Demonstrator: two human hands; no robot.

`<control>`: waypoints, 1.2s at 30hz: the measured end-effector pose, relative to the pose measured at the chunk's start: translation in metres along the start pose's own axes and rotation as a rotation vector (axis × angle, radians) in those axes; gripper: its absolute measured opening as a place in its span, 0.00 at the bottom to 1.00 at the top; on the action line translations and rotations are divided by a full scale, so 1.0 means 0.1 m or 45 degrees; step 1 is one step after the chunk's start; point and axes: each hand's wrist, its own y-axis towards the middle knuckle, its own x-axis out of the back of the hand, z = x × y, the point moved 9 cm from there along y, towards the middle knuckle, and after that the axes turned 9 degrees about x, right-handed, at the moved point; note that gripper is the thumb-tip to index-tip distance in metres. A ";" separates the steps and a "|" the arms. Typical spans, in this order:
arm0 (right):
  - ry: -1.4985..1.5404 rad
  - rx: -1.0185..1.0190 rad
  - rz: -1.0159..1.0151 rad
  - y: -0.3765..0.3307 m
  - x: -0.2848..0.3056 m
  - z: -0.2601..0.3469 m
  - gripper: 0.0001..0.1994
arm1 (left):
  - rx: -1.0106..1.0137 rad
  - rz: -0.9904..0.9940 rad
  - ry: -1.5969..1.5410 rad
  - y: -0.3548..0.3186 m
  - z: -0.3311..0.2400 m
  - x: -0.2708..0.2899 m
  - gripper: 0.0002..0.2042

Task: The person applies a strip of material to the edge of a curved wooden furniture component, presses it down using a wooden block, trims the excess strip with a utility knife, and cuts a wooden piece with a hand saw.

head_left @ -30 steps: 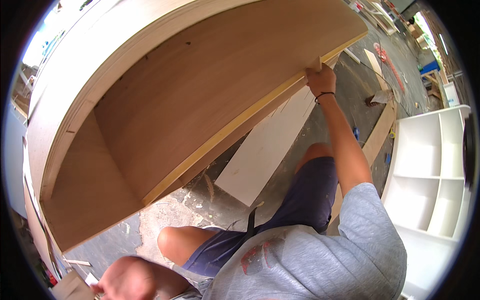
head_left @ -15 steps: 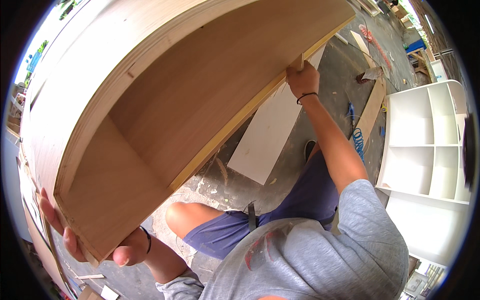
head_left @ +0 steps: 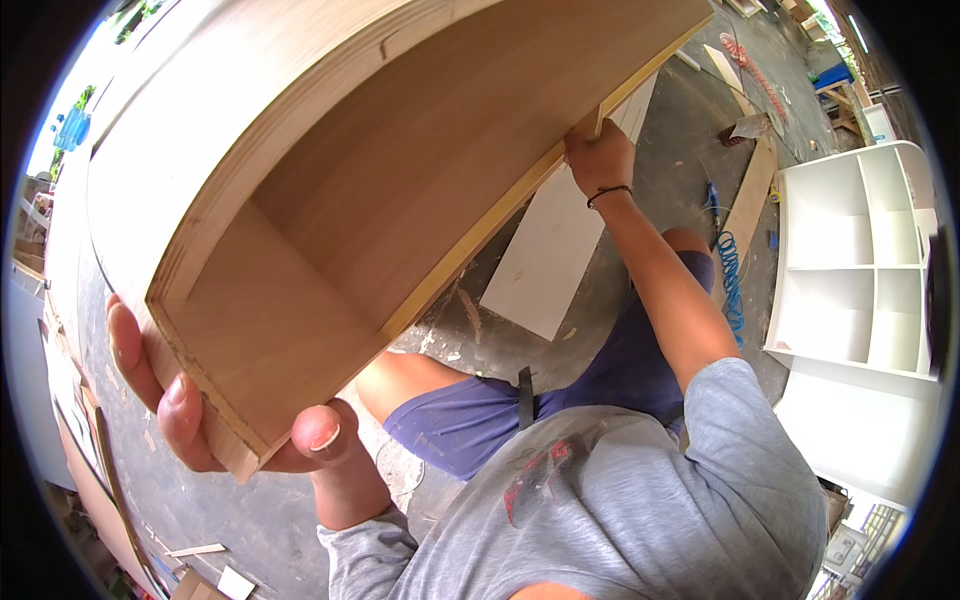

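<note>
Wooden cabinet (head_left: 390,200), left fingers (head_left: 181,412) gripping corner, illegible red shirt print (head_left: 548,470)

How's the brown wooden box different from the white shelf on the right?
The wooden box looks brown inside, while the white shelf is white. The left hand and right hand grip the wooden box; neither touches the white shelf. The wooden box shows a long hollow, but the white shelf shows several smaller cubbies. Both have open spaces.
</note>
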 end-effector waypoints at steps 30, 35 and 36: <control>0.337 0.352 0.313 -1.69 -0.26 1.20 0.11 | -0.143 0.155 -0.186 0.02 -0.09 0.06 0.23; 0.494 0.775 0.495 -1.49 -0.04 1.18 0.09 | -0.137 0.158 -0.023 0.03 -0.09 0.06 0.24; 0.516 0.911 0.530 -1.41 0.00 1.18 0.09 | -0.110 0.134 -0.052 0.04 -0.09 0.05 0.24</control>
